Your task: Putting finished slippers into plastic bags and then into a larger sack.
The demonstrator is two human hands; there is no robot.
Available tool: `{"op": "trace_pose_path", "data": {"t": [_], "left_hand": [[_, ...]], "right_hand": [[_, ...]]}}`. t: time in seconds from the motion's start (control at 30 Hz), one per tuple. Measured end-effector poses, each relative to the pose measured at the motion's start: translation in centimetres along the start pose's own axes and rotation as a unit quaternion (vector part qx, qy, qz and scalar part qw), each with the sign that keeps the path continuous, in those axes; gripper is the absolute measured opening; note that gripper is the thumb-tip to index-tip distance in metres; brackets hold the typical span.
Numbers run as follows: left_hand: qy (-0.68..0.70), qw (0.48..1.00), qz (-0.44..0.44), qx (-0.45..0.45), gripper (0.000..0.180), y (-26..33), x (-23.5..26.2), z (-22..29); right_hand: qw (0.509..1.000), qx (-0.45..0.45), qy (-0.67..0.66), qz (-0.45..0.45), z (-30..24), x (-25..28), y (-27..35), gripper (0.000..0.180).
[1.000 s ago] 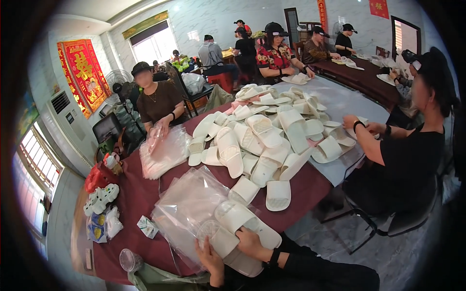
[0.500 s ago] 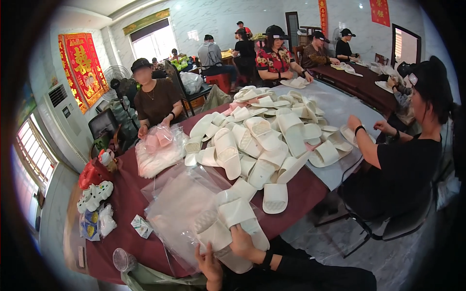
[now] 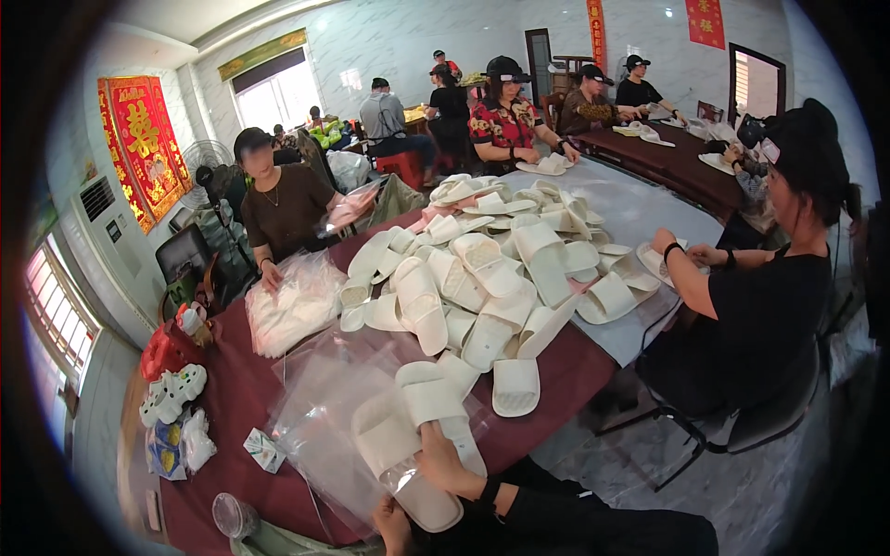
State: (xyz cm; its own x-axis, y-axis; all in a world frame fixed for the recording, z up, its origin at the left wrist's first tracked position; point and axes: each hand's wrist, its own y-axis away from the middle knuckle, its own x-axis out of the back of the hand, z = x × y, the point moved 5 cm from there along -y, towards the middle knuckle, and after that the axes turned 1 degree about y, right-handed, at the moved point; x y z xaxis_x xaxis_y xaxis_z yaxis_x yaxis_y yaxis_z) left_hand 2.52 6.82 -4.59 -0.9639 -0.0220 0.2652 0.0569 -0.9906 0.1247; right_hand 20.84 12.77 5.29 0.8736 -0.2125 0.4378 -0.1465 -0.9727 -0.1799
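Note:
At the table's near edge lies a pair of cream slippers [image 3: 382, 434], side by side with their straps toward the far side. My right hand [image 3: 448, 463] is closed on the pair from above, its fingertips hidden between the two slippers. A clear plastic bag [image 3: 402, 476] shines over part of the left slipper. Beside that slipper's lower end, my left hand [image 3: 391, 526] is closed at the bag's edge, with some fingers hidden. More flat clear bags [image 3: 311, 412] lie beneath and to the left.
A large heap of cream slippers [image 3: 491, 269] covers the table's middle. Across, a person [image 3: 287, 204] handles pink slippers and a stack of bags [image 3: 292, 306]. Another person [image 3: 742, 296] sits at right. White clogs [image 3: 171, 394], a tissue pack [image 3: 264, 451] and a clear tub [image 3: 234, 514] stand left.
My right hand and the slipper pair have shifted slightly left. My left hand has dropped lower, its fingers now less visible. The person across has lifted pink slippers off the bag stack.

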Motion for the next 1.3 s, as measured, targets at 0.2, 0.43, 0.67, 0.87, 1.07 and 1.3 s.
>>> {"op": "trace_pose_path", "data": {"t": [0.2,0.43,0.67,0.87,1.07,1.3], "left_hand": [[0.233,0.97,0.03,0.057,0.031,1.3,0.3,3.7],[0.401,0.912,0.009,0.083,0.032,0.6,0.8,0.5],[0.352,0.924,0.036,0.147,0.03,0.4,0.9,0.9],[0.33,0.933,0.019,0.14,0.034,-0.2,2.0,0.7],[0.4,0.916,0.039,0.006,0.029,-1.3,6.5,12.6],[0.283,0.955,0.071,0.058,0.03,-0.4,13.7,22.6]], "right_hand": [[0.97,0.187,0.082,-0.131,2.1,-1.1,0.8,0.034],[0.928,0.128,0.326,0.123,4.0,6.1,-1.3,0.036],[0.934,0.101,0.342,0.013,7.3,6.4,-3.6,0.041],[0.95,0.045,0.291,-0.099,9.3,5.6,-4.3,0.024],[0.926,-0.138,-0.261,-0.236,0.9,9.2,-7.4,0.03],[0.801,-0.146,-0.461,-0.354,-8.9,12.4,-7.9,0.026]]}}
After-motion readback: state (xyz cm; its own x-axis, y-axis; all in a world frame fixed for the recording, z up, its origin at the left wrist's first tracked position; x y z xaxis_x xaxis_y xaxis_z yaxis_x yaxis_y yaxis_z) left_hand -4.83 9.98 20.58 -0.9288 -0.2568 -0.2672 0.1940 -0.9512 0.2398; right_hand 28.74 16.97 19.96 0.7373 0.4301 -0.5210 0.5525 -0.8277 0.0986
